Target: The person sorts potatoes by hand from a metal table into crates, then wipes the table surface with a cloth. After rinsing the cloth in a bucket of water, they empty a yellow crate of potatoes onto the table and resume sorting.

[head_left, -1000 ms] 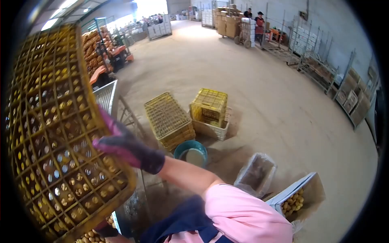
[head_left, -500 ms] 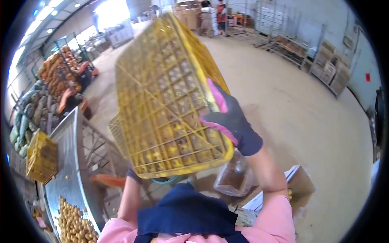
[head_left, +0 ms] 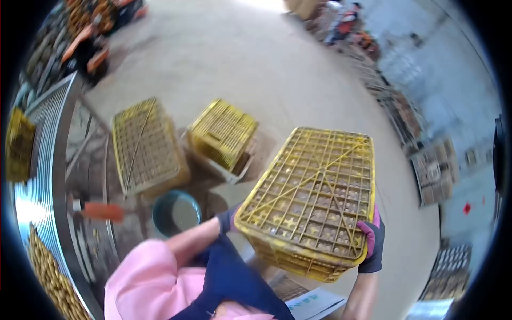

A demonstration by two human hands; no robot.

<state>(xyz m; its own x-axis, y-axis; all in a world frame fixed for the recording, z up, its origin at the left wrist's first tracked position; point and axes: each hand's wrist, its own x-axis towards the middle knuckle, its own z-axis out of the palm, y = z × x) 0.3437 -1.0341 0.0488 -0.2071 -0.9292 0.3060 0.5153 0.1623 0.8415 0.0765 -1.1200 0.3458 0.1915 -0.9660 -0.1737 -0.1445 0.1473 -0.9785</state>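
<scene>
A yellow plastic crate [head_left: 309, 194] is held up in front of me, its lattice bottom facing up. My right hand [head_left: 372, 240], in a grey and pink glove, grips the near right corner, thumb over the edge. At the near left corner is my left hand [head_left: 228, 220], also gloved; most of its fingers are hidden behind the crate. Below the crate, a white carton [head_left: 314, 304] with green print partly shows. The crate's opening faces down and cannot be seen.
Two more yellow crates, one [head_left: 146, 146] on the left and one [head_left: 221, 133] further right, stand on the floor ahead. A teal bucket [head_left: 176, 212] is near my left arm. At left runs a metal conveyor [head_left: 45, 160] bearing potato-like round produce [head_left: 50, 272]. A person [head_left: 345, 22] is far off.
The crate has moved right and down and tipped, so its bottom now faces up. My view has turned, bringing the floor crates and bucket into sight.
</scene>
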